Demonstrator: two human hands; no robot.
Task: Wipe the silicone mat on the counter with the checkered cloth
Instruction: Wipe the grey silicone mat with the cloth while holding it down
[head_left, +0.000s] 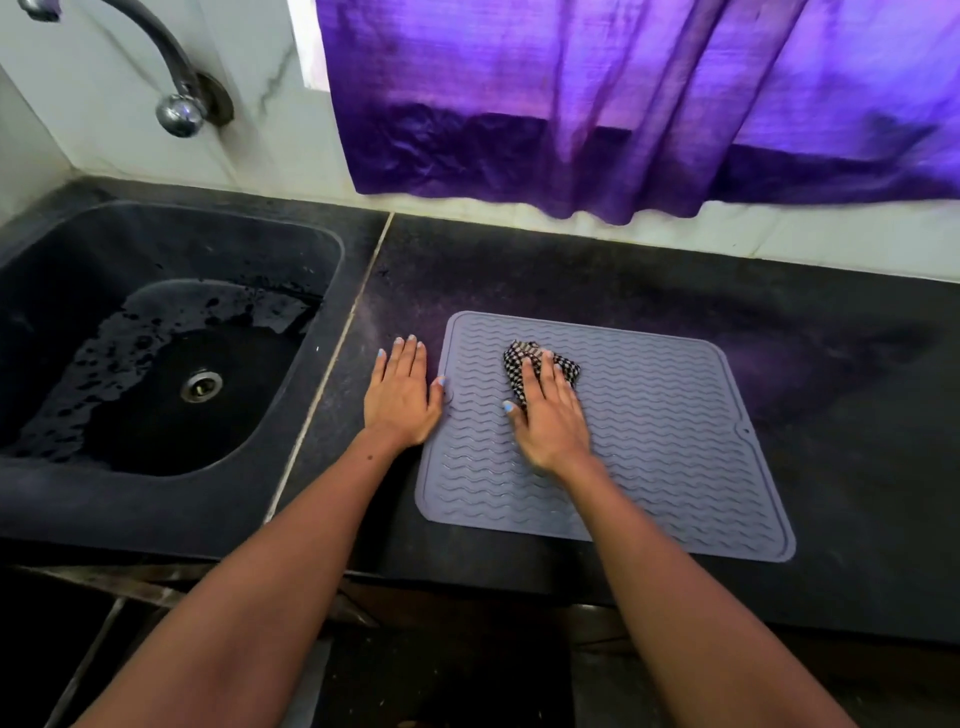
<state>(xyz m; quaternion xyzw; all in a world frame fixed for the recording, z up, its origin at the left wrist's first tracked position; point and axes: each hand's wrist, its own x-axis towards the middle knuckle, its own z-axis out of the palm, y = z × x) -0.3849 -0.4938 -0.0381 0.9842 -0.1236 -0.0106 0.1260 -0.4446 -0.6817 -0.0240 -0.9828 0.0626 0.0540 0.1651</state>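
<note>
A grey silicone mat (670, 415) with wavy ridges lies flat on the dark counter (831, 364). A bunched black-and-white checkered cloth (519, 358) sits on the mat's upper left part. My right hand (550, 415) presses down on the cloth with straight fingers laid over it. My left hand (402, 395) lies flat on the counter just left of the mat, its thumb touching the mat's left edge.
A dark sink (156, 338) with water drops and a metal drain (201, 385) sits to the left. A chrome tap (176, 98) hangs above it. A purple curtain (623, 104) drapes over the back wall. The counter's front edge runs below the mat.
</note>
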